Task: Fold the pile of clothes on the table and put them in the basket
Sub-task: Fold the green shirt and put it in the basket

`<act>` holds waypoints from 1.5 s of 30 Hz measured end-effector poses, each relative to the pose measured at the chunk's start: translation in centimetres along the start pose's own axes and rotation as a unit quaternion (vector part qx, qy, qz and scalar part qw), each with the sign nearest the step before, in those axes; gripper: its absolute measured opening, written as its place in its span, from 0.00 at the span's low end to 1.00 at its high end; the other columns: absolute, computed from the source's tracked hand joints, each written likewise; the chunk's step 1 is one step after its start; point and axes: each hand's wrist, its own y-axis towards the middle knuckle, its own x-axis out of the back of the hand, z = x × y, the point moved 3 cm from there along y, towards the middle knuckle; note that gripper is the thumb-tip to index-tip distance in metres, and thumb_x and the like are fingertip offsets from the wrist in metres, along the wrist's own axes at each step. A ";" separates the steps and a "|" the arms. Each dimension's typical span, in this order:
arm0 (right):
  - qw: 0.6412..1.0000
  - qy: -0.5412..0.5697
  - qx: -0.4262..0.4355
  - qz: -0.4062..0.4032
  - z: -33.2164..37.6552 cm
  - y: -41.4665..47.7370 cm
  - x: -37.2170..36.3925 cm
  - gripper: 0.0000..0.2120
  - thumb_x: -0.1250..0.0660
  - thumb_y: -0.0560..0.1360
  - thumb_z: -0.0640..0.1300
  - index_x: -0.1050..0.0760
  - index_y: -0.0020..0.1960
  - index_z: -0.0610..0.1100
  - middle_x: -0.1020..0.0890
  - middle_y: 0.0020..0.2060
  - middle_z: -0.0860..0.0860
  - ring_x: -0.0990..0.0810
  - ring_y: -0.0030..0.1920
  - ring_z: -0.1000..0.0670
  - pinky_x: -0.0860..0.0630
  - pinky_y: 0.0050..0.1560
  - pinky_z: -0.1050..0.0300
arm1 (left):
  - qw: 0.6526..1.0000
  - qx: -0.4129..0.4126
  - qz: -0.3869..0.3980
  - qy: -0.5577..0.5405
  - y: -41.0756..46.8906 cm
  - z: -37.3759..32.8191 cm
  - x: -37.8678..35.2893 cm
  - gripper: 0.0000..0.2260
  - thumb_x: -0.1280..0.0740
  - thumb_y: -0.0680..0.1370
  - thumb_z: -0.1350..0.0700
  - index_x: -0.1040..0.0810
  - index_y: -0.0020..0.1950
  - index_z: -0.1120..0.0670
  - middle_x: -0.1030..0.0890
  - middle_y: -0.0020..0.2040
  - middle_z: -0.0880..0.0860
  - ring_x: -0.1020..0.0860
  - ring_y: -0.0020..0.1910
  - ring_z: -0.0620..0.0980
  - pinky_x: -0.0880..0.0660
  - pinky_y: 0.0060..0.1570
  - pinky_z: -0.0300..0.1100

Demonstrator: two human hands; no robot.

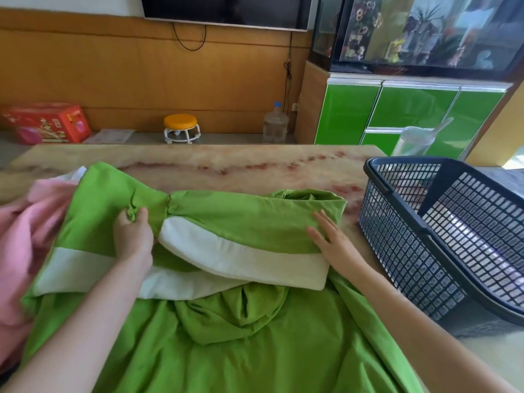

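A green garment [232, 336] with white bands lies spread across the marble-patterned table [226, 165], its top part folded over toward me. My left hand [133, 236] pinches a bunched bit of the green cloth at the fold's left end. My right hand [329, 236] lies flat with straight fingers on the fold's right end. A pink garment [19, 239] is heaped at the left, partly under the green one. The dark mesh basket [402, 251] stands at the table's right edge, tilted, with nothing visible in it.
A clear plastic cup with a straw [416, 140] stands behind the basket. Beyond the table are an orange stool [181, 127], a water bottle [275, 123], a red box [48, 123] and a green cabinet [408, 112] under an aquarium.
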 end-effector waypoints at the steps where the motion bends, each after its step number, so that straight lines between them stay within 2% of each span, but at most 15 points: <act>1: 1.000 -0.026 0.009 0.016 0.3 0.1 -0.2 0.29 0.45 0.77 0.62 0.46 0.75 0.58 0.52 0.76 0.61 0.42 0.74 0.48 0.42 0.72 0.40 | 0.999 -0.012 0.015 0.029 -0.1 -0.4 -0.3 0.11 0.39 0.79 0.53 0.27 0.59 0.54 0.23 0.61 0.57 0.24 0.59 0.59 0.27 0.60 0.58; 5: 0.996 -0.072 0.003 0.052 0.9 0.7 -1.4 0.26 0.44 0.79 0.58 0.42 0.75 0.55 0.54 0.76 0.59 0.45 0.75 0.48 0.47 0.72 0.46 | 0.990 -0.052 0.024 0.128 -0.9 0.2 -0.7 0.17 0.40 0.79 0.57 0.29 0.66 0.61 0.25 0.64 0.60 0.27 0.63 0.61 0.30 0.63 0.58; 9: 0.990 -0.118 0.010 0.076 0.7 0.8 -1.4 0.29 0.40 0.77 0.60 0.42 0.75 0.54 0.51 0.76 0.57 0.48 0.76 0.50 0.52 0.74 0.50 | 0.997 -0.040 0.001 0.066 -0.2 0.3 0.4 0.18 0.39 0.79 0.58 0.32 0.70 0.57 0.27 0.67 0.58 0.28 0.64 0.59 0.30 0.63 0.58; 12: 0.980 -0.173 0.030 0.098 0.8 1.2 -1.7 0.31 0.41 0.77 0.60 0.46 0.76 0.53 0.52 0.77 0.55 0.54 0.76 0.53 0.58 0.74 0.52 | 0.984 -0.125 0.000 0.129 -1.1 -1.4 0.7 0.21 0.40 0.77 0.66 0.32 0.70 0.56 0.28 0.67 0.57 0.29 0.66 0.57 0.32 0.65 0.52; 14: 0.980 -0.168 0.025 0.099 1.1 1.7 -1.9 0.29 0.43 0.79 0.59 0.46 0.76 0.52 0.52 0.77 0.55 0.54 0.76 0.53 0.59 0.74 0.52 | 0.947 -0.223 0.016 0.232 -2.7 -2.4 0.5 0.25 0.41 0.74 0.72 0.32 0.70 0.56 0.29 0.66 0.58 0.30 0.65 0.58 0.33 0.63 0.49; 16: 0.989 -0.124 0.017 0.080 1.2 1.6 -1.8 0.27 0.43 0.79 0.57 0.43 0.76 0.53 0.51 0.77 0.56 0.50 0.76 0.50 0.55 0.75 0.49 | 0.884 -0.332 0.019 0.327 -3.8 -2.4 0.2 0.27 0.38 0.71 0.74 0.30 0.68 0.57 0.29 0.65 0.60 0.31 0.64 0.60 0.34 0.64 0.52; 19: 0.999 -0.042 0.002 -0.002 0.8 -0.7 0.0 0.22 0.40 0.79 0.53 0.34 0.71 0.54 0.44 0.76 0.56 0.38 0.73 0.46 0.39 0.72 0.42 | 0.817 -0.428 0.053 0.384 -4.7 -1.5 -0.9 0.21 0.34 0.69 0.74 0.21 0.58 0.58 0.26 0.61 0.60 0.30 0.63 0.62 0.33 0.65 0.56; 22: 0.997 -0.050 -0.009 -0.063 -0.5 -4.9 1.6 0.20 0.36 0.77 0.49 0.30 0.68 0.50 0.32 0.69 0.53 0.28 0.64 0.50 0.29 0.65 0.51 | 0.835 -0.376 0.174 0.363 -6.6 -0.8 -2.9 0.15 0.36 0.75 0.68 0.20 0.57 0.54 0.21 0.57 0.55 0.23 0.49 0.52 0.28 0.51 0.42; 24: 0.996 -0.059 -0.026 -0.060 -1.1 -7.3 1.9 0.21 0.33 0.76 0.47 0.29 0.67 0.49 0.28 0.62 0.54 0.28 0.58 0.55 0.30 0.60 0.60 | 0.839 -0.347 0.218 0.359 -8.0 -0.4 -4.6 0.12 0.37 0.77 0.64 0.20 0.57 0.52 0.20 0.57 0.53 0.25 0.41 0.48 0.30 0.40 0.37; 29: 0.990 -0.041 -0.065 -0.122 -1.9 -8.2 2.5 0.19 0.30 0.73 0.41 0.26 0.63 0.48 0.23 0.51 0.54 0.26 0.48 0.55 0.28 0.50 0.62 | 0.825 -0.360 0.290 0.324 -11.9 -0.5 -9.4 0.11 0.37 0.79 0.61 0.22 0.59 0.52 0.23 0.62 0.51 0.25 0.58 0.50 0.30 0.59 0.41; 33: 0.986 -0.083 -0.075 -0.124 -1.9 -7.2 2.8 0.14 0.29 0.72 0.48 0.22 0.58 0.53 0.20 0.49 0.56 0.25 0.45 0.56 0.28 0.44 0.60 | 0.772 -0.378 0.387 0.333 -14.9 -0.9 -12.6 0.14 0.36 0.79 0.55 0.26 0.64 0.49 0.28 0.67 0.48 0.32 0.67 0.47 0.40 0.66 0.36; 36: 0.983 -0.084 -0.068 -0.148 -2.2 -6.9 3.0 0.06 0.29 0.72 0.49 0.20 0.48 0.54 0.21 0.44 0.59 0.24 0.42 0.56 0.27 0.40 0.58 | 0.707 -0.380 0.501 0.325 -18.0 -0.2 -13.6 0.21 0.31 0.74 0.48 0.29 0.66 0.43 0.33 0.69 0.41 0.39 0.69 0.40 0.50 0.64 0.32; 39: 0.969 -0.121 -0.022 -0.215 -2.3 -7.5 3.2 0.01 0.31 0.74 0.44 0.21 0.44 0.48 0.21 0.41 0.56 0.21 0.38 0.51 0.23 0.37 0.53 | 0.653 -0.419 0.510 0.371 -19.0 1.5 -13.6 0.26 0.27 0.70 0.48 0.30 0.67 0.41 0.35 0.69 0.39 0.41 0.67 0.38 0.53 0.63 0.32; 42: 0.954 -0.150 -0.005 -0.258 -2.4 -8.8 3.8 0.04 0.39 0.79 0.39 0.29 0.45 0.40 0.22 0.40 0.48 0.22 0.32 0.44 0.24 0.32 0.48 | 0.661 -0.445 0.481 0.364 -18.2 2.9 -13.4 0.24 0.28 0.72 0.51 0.28 0.66 0.41 0.31 0.67 0.41 0.36 0.67 0.42 0.48 0.65 0.33; 45: 0.953 -0.215 -0.064 -0.203 -3.1 -9.3 4.5 0.04 0.44 0.80 0.36 0.32 0.50 0.40 0.21 0.43 0.45 0.19 0.38 0.44 0.28 0.34 0.53 | 0.728 -0.439 0.434 0.298 -17.8 3.0 -13.3 0.14 0.30 0.74 0.55 0.21 0.60 0.47 0.22 0.59 0.44 0.25 0.57 0.43 0.32 0.60 0.34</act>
